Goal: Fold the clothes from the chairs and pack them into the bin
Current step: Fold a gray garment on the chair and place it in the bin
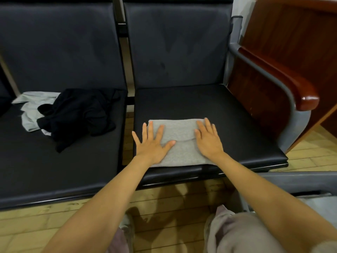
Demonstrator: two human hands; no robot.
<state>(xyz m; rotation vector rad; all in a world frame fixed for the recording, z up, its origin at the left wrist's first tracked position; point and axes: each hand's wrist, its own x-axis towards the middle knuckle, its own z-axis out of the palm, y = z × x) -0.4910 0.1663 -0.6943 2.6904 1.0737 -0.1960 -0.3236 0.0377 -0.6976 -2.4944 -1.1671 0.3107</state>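
Observation:
A grey garment [179, 143], folded into a small rectangle, lies near the front edge of the right black chair seat [228, 115]. My left hand [152, 143] lies flat on its left side with fingers spread. My right hand [208, 138] presses flat on its right side. On the left chair seat [54, 161] sits an unfolded heap: a black garment [80, 115] lying over a pale grey-white garment [30, 112]. No bin is clearly seen.
A grey armrest with a red-brown wooden cap [284, 83] borders the right chair. A wooden cabinet [291, 33] stands behind it. A grey object's rim [300, 181] shows at lower right. Yellow tiled floor [36, 221] lies in front.

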